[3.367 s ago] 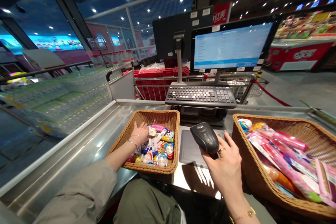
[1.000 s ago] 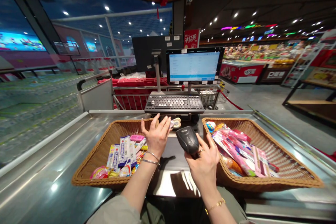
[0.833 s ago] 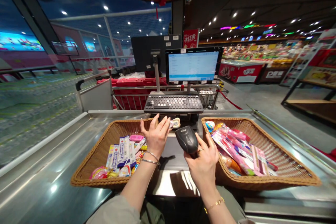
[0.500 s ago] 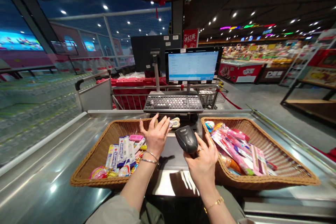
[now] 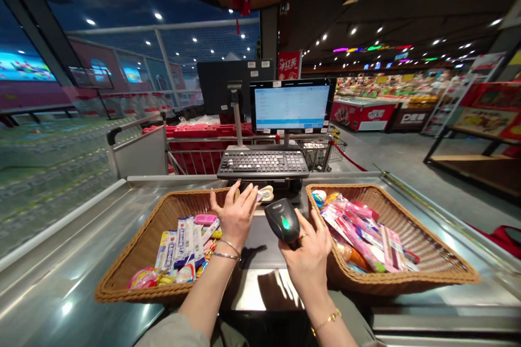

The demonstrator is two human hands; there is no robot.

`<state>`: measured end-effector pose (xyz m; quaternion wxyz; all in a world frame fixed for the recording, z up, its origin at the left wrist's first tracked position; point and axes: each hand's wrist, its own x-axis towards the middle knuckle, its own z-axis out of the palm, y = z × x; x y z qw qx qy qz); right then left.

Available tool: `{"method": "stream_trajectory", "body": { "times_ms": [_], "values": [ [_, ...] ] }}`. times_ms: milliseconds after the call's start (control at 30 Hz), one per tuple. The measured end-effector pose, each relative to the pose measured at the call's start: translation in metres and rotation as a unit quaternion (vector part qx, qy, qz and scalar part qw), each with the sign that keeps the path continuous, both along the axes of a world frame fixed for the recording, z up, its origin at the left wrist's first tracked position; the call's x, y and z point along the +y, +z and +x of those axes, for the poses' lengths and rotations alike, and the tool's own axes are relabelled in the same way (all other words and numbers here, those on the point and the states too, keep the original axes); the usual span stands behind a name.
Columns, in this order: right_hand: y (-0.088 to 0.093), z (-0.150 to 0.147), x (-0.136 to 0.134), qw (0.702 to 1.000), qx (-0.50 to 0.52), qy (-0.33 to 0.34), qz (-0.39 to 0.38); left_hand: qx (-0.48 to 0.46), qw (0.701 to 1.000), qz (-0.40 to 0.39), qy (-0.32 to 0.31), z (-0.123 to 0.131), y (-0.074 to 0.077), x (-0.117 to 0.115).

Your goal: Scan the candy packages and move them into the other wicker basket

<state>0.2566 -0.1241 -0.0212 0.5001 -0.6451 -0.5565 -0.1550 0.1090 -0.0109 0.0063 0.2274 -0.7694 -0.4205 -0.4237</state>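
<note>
In my right hand (image 5: 309,252) is a black handheld barcode scanner (image 5: 280,220), a green light glowing on its top. My left hand (image 5: 236,217) is held palm down, its little finger apart and its thumb hidden. At its fingertips is a small pale oval item (image 5: 266,193) in what looks like clear wrapping; its kind cannot be made out. Left of that hand, a wicker basket (image 5: 134,252) holds wrapped sweets (image 5: 185,241) and other small packets. Right of the scanner, a second wicker basket (image 5: 431,238) contains pink packaged goods (image 5: 362,233).
Behind my hands stand a keyboard (image 5: 264,162) and a lit monitor (image 5: 291,105). The baskets rest on a metal counter (image 5: 61,276). Beyond it are a shopping cart (image 5: 325,152), red crates (image 5: 195,149) and a shelf rack (image 5: 480,162).
The scanner's green light has come on. The whole view has shifted slightly, with things sitting a little further left and lower. Both hands keep nearly the same pose.
</note>
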Motion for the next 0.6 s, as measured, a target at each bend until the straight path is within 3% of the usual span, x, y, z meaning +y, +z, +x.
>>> {"method": "stream_trajectory", "body": {
  "times_ms": [367, 600],
  "values": [
    [0.008, 0.004, -0.004, 0.999, 0.009, -0.012, 0.028, -0.009, 1.0, 0.025, -0.009, 0.003, 0.01, -0.004],
    [0.011, 0.013, -0.01, 0.997, 0.016, -0.051, 0.051, -0.013, 0.999, 0.029, -0.029, 0.019, 0.016, -0.012]
  ]
}}
